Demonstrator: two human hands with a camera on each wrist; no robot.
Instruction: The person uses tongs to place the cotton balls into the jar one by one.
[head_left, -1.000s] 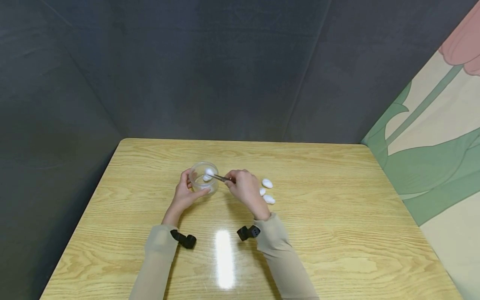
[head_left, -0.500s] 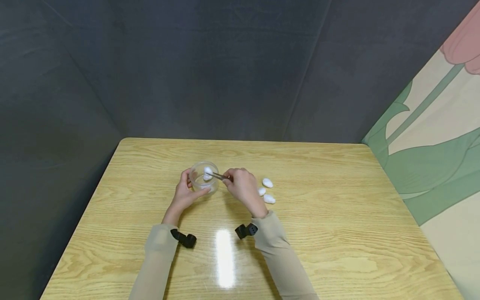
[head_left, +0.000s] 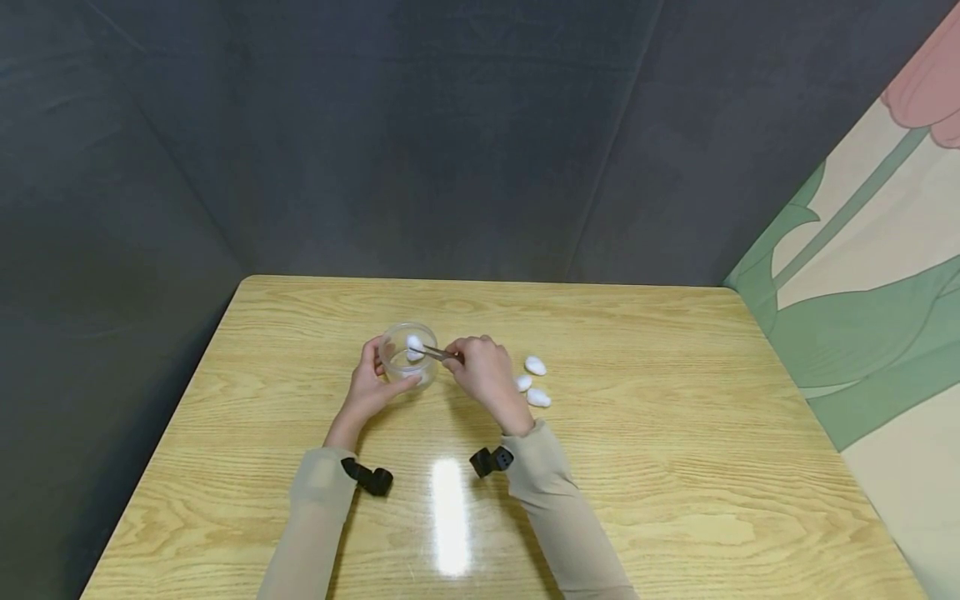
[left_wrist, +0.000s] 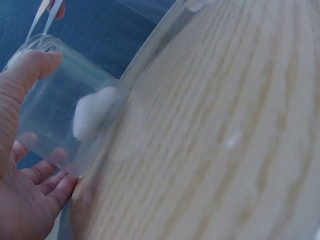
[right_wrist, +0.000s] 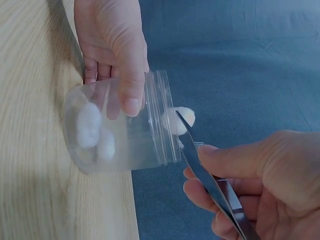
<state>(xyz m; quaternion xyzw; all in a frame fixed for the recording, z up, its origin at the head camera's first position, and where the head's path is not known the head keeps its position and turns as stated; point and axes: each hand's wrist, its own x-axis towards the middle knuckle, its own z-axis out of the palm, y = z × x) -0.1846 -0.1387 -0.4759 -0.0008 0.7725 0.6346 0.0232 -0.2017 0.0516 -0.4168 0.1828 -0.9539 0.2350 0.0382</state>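
My left hand [head_left: 367, 392] holds a clear plastic jar [right_wrist: 132, 145] around its side, thumb near the threaded rim, with the jar standing on the table. A couple of white cotton balls [right_wrist: 88, 125] lie at the jar's bottom. Metal tweezers [right_wrist: 210, 185] are pinched between the thumb and fingers of my right hand [head_left: 486, 373]. Their tips grip another cotton ball [right_wrist: 172, 122] right at the jar's mouth. In the left wrist view, one cotton ball [left_wrist: 94, 114] shows through the jar wall, and the thumb partly covers the rim.
Three loose cotton balls [head_left: 538, 397] lie on the wooden table [head_left: 675, 417], just right of my right hand. A dark curtain [head_left: 450, 150] hangs behind the table's far edge, and a flower-patterned cloth [head_left: 885, 275] is on the right.
My right hand has shifted slightly left, carrying the tweezers and their cotton ball a little further over the jar opening. The left hand and jar have stayed in place.
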